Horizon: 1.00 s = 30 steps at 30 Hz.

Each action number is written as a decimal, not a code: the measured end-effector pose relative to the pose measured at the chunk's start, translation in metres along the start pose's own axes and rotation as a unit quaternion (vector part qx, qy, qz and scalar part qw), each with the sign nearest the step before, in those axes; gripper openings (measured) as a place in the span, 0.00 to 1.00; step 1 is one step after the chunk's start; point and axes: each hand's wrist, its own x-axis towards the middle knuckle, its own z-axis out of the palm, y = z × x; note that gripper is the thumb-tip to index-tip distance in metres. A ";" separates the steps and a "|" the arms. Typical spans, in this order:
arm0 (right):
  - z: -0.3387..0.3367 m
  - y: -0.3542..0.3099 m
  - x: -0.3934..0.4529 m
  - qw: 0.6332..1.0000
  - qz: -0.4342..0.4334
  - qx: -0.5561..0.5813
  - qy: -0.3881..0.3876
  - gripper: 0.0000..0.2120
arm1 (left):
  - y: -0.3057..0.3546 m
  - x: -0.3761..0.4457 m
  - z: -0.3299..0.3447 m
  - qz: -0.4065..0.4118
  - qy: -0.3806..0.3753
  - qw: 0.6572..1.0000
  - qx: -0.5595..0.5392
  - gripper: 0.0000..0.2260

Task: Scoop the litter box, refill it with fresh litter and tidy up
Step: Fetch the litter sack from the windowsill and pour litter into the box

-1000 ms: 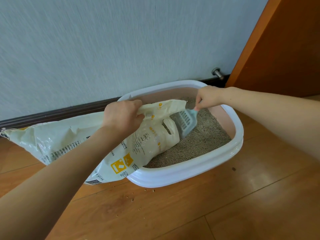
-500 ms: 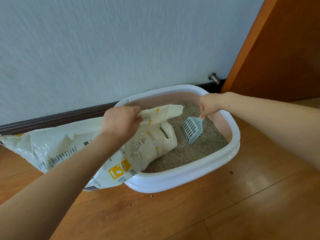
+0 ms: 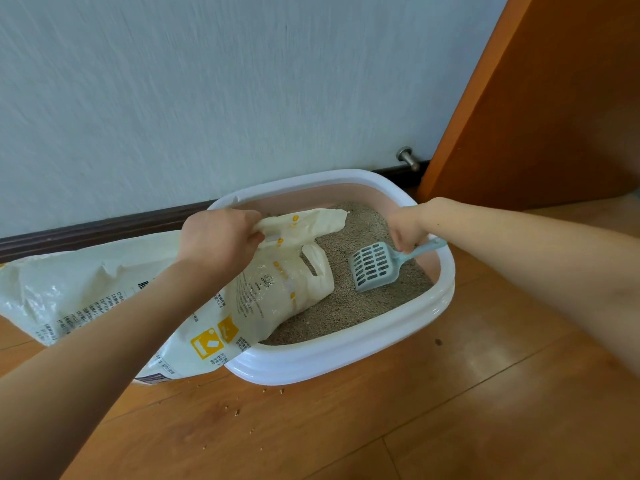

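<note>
Left hand (image 3: 218, 242) fingers curled tight round the crumpled top edge of the litter bag (image 3: 114, 292). Bag lies on its side, mouth end over the litter box (image 3: 346, 355) rim and resting on the grey litter (image 3: 349, 306) below the fingers; rest of bag on the floor (image 3: 450, 410). Right hand (image 3: 407, 225) fingers closed round the handle of the blue slotted scoop (image 3: 375, 268), blade down on the litter just under them. Stray grains on floor near the box front. Wall (image 3: 242, 81) behind.
</note>
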 end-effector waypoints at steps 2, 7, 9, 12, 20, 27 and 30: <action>0.001 0.001 0.000 1.000 -0.007 0.020 -0.006 0.03 | 0.001 0.000 -0.001 0.000 0.000 1.000 0.000 0.08; -0.002 -0.016 0.002 0.979 -0.055 0.176 0.082 0.21 | 0.000 0.000 -0.002 0.002 0.003 1.000 0.005 0.09; -0.006 -0.032 0.003 0.959 -0.086 0.246 0.113 0.37 | 0.000 -0.001 -0.002 -0.001 0.000 1.000 0.006 0.09; -0.010 -0.048 0.008 0.953 -0.093 0.270 0.100 0.43 | 0.001 0.000 -0.002 0.002 -0.003 1.000 0.006 0.09; -0.013 -0.050 0.010 0.992 -0.044 0.031 0.111 0.36 | 0.000 0.000 -0.002 0.006 0.000 1.000 -0.006 0.08; -0.008 -0.017 -0.007 0.986 0.040 -0.157 0.048 0.09 | -0.001 0.001 0.000 0.003 -0.006 1.000 -0.004 0.08; -0.015 -0.011 -0.021 0.981 0.060 -0.172 0.061 0.07 | -0.002 0.001 0.002 0.005 -0.003 1.000 -0.003 0.09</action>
